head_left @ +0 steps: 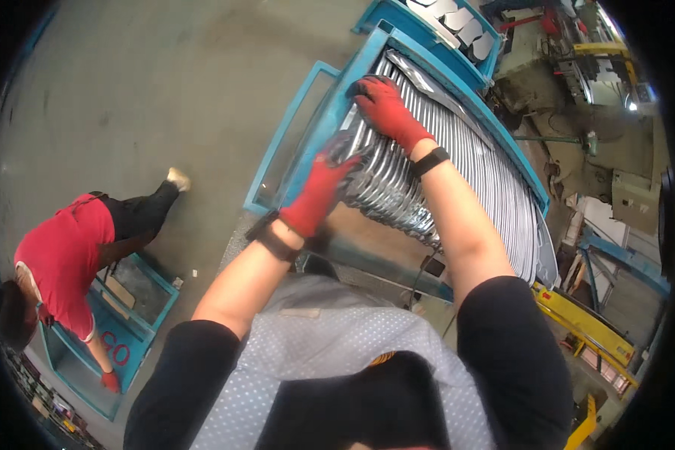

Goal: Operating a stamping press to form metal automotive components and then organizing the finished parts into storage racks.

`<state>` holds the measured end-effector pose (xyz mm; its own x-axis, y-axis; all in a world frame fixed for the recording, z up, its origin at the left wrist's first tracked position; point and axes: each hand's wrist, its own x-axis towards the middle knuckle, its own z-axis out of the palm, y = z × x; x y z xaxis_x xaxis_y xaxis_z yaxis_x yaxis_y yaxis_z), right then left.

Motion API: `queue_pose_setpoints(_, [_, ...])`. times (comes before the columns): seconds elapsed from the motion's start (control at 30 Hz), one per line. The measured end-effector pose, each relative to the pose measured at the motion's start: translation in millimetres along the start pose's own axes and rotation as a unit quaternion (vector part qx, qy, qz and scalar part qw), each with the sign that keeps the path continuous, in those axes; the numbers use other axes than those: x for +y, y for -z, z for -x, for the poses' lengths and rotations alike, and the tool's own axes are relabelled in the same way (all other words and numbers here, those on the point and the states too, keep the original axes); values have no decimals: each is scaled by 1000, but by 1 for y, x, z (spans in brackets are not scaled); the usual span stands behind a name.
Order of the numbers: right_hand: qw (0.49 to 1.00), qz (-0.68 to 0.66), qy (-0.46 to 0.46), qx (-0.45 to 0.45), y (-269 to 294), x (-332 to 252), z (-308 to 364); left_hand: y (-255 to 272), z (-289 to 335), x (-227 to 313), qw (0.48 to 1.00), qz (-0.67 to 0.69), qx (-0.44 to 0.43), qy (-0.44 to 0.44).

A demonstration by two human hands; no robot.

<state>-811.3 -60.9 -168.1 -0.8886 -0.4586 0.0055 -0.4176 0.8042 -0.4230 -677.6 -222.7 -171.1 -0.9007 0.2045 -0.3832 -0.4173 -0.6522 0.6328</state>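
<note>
A long row of thin, shiny metal panels [469,161], packed tightly on edge, fills a blue metal rack [490,106] in front of me. My right hand [386,109], in a red glove with dark fingers, curls over the far left end of the row. Its fingertips are bent around the panel edges there. Lower and to the left, my left hand [319,187] wears the same kind of glove and is close to the near ends of the panels. Motion blurs its fingers, so their grip is unclear.
A blue bin [446,37] with flat pale pieces stands beyond the rack. On the left a person in red [67,247] bends over another blue container [139,330], one gloved hand at its rim. Yellow metal framing [585,324] and cluttered equipment are on the right.
</note>
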Motion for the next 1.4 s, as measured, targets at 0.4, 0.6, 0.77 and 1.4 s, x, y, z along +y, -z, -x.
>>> queue_pose_setpoints(0.4, [989, 138, 10, -47, -1, -10, 1, 49, 26, 25, 932, -351, -48, -71])
queue_pose_setpoints(0.6, [995, -71, -9, 75, 33, -83, 59, 3, 22, 49, 928, -370, -40, 14])
queue_pose_setpoints(0.77, [995, 32, -15, 98, 17, -122, 125, 17, 7, 46, 910, -401, -86, 66])
queue_pose_setpoints(1.4, [991, -75, 51, 94, 35, -87, 123, 13, -4, -3, 903, -379, -22, -202])
